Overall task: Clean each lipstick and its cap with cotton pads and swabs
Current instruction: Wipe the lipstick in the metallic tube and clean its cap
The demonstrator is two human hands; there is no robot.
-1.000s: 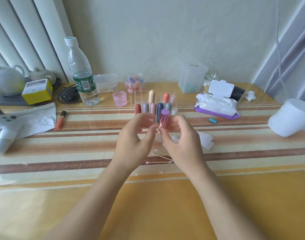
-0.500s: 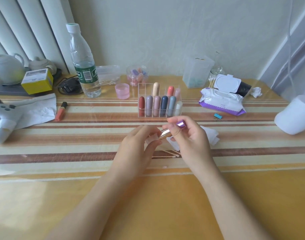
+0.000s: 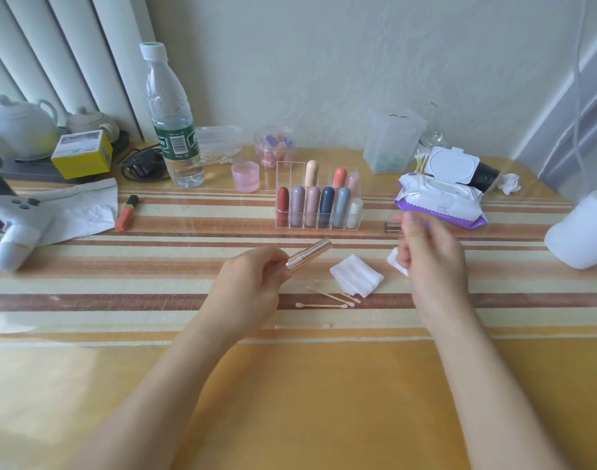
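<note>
While left hand (image 3: 253,286) grips lipstick (image 3: 310,254), right hand (image 3: 429,252) hovers.

Barcode on water bottle (image 3: 177,144) label, its lettering seemingly too blurred to read, no other legible text

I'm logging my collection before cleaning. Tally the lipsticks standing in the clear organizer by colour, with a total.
Red lipstick: 1
Grey-mauve lipstick: 1
Dusty pink lipstick: 1
Navy lipstick: 1
Grey-blue lipstick: 1
White lipstick: 1
Cream lipstick: 1
Coral lipstick: 1
Pale pink lipstick: 1
Total in the clear organizer: 9
</note>
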